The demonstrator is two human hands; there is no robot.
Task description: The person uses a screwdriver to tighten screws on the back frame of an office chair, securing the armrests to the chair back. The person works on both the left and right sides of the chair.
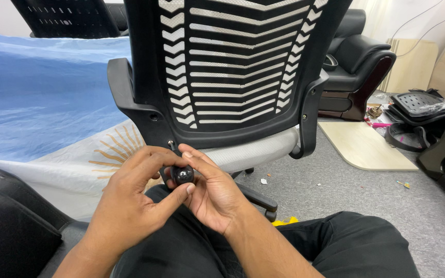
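Knob (183, 174), round and black, sitting right at the lower left corner of the office chair (233, 67) back, just under the small screw (170, 143) in the frame. Both hands closing in on it from either side, low in the head view.

Left hand (130, 201) curling over from the left, thumb stretching across beneath the knob, fingertips wrapping over its top; grip nearly closed, pinching the knob. Right hand (212, 190) coming in from the right, palm turned up and in, index finger lying along the top edge of the knob, other fingers cupping it from below; grip likewise tight about the same knob. Fingers of both hands touching each other around it, only the glossy front face of the knob showing between them.

Resting just below: the person's lap in black trousers (336, 242). Chair back, black with white chevron slats, standing upright close ahead; grey mesh seat (256, 149) behind the hands, black armrests (122, 87) at each side.

Spreading out to the left: a blue and white cloth (37, 92) with a golden sun. Lying on the grey carpet (356, 190): scraps of litter, a pale wooden board (361, 144), loose chair parts (418, 113) at far right. Standing behind: a black leather armchair (359, 62).
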